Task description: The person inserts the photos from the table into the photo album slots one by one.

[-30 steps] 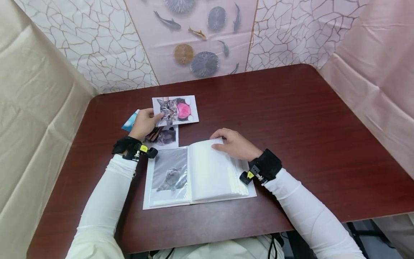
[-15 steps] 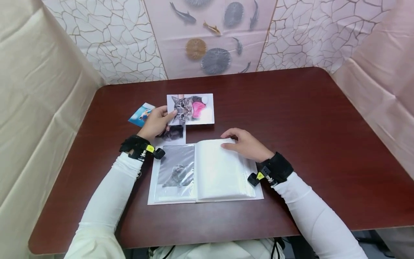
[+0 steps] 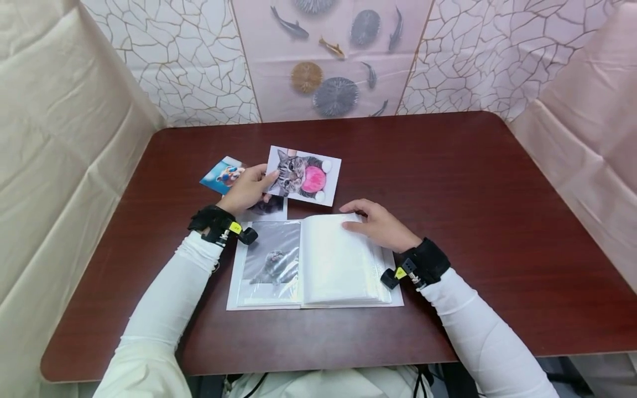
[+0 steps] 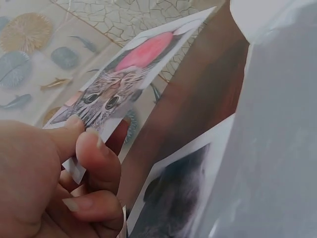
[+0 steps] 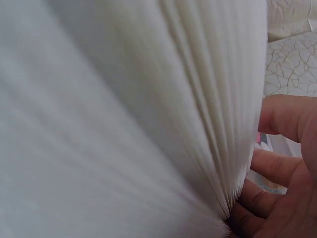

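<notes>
My left hand (image 3: 247,190) pinches a photo of a tabby cat with a pink ball (image 3: 303,176) by its left edge, tilted above the table. In the left wrist view, thumb and fingers grip the cat photo (image 4: 119,89) at one end. An open photo album (image 3: 239,304) lies in front of me, a grey animal picture (image 3: 273,254) in its left clear sleeve and a blank white page (image 3: 333,262) on the right. My right hand (image 3: 380,225) holds the album's top edge, thumb over the white page. Its fanned pages (image 5: 198,99) fill the right wrist view.
Under and behind my left hand lie a dark animal photo (image 3: 269,208), partly covered, and a blue picture card (image 3: 221,174). The brown table (image 3: 497,232) reaches back to a patterned cloth wall (image 3: 189,66).
My left hand has carried the cat photo to the right and turned it slightly clockwise, uncovering more of the blue card. My right hand stays at the album. The head view has shifted a little.
</notes>
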`<state>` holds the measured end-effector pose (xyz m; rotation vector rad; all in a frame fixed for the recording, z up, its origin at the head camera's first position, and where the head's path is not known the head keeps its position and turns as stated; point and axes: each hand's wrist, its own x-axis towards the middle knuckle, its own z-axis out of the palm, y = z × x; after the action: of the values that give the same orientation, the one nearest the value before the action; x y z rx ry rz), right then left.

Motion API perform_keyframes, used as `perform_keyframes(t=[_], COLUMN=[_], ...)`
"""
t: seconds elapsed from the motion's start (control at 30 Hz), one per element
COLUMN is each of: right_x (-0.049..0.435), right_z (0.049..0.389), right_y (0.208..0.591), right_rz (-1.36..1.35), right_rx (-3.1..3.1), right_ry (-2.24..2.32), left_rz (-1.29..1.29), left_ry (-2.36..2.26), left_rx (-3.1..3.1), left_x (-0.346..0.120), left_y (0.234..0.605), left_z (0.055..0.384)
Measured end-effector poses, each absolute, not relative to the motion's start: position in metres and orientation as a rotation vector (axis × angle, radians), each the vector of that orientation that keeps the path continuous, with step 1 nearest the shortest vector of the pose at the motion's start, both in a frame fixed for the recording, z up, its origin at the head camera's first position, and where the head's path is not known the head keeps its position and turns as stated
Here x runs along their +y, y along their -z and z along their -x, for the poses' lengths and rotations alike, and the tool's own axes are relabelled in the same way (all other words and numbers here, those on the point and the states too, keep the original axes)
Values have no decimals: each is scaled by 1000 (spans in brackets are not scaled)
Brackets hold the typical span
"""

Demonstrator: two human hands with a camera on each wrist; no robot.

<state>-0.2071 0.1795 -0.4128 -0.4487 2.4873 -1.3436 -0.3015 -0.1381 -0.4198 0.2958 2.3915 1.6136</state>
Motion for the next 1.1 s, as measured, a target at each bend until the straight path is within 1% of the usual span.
perform_keyframes(t=[0.3,0.47,0.7,0.87,1.1], right_x=[180,180,184,183,167], right_z=[207,206,208,211,230], right_y=[413,413,412,407,378], right_rz=[482,438,454,563,828], right_rx=[2481,2463,2490,2506,2525], right_ry=[1346,1339,1249,1093,892], left_rz=[-328,-347,-362,-322,-319], left_ry=[-1611,-1630,-1633,-1662,-1696], left_rx=[2341,2305,2309,2304,2349], left_x=[-138,-139,-137,-140,-149], left_y=[421,422,425,424,420], left_z=[301,302,303,302,307])
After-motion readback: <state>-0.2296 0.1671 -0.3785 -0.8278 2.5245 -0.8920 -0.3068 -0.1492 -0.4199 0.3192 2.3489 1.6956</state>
